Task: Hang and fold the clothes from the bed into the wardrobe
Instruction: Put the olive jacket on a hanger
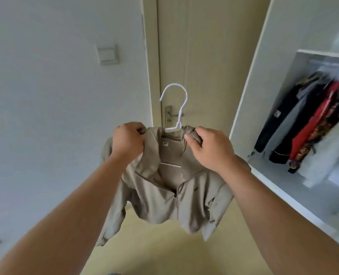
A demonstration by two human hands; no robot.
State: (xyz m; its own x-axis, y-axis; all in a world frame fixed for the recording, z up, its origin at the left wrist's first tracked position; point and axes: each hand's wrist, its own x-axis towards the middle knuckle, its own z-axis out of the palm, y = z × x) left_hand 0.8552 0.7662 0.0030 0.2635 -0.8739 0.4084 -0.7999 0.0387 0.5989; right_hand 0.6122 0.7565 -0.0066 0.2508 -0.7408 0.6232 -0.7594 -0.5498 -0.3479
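A beige zip-up jacket [164, 197] hangs in the air on a white wire hanger [177, 104], whose hook sticks up above the collar. My left hand [128, 140] grips the jacket's left shoulder at the collar. My right hand [210, 147] pinches the right shoulder and hood fabric. The zipper is partly closed and the sleeves dangle below. The open wardrobe [250, 96] stands to the right, with a rail [331, 63] carrying several hung garments. The bed is out of view.
A closed beige door [204, 46] with a metal handle [169, 115] is straight ahead behind the hanger. A light switch [106, 54] sits on the white wall at left. Black, grey and red clothes [311, 120] fill the wardrobe's hanging space. Light wooden floor lies below.
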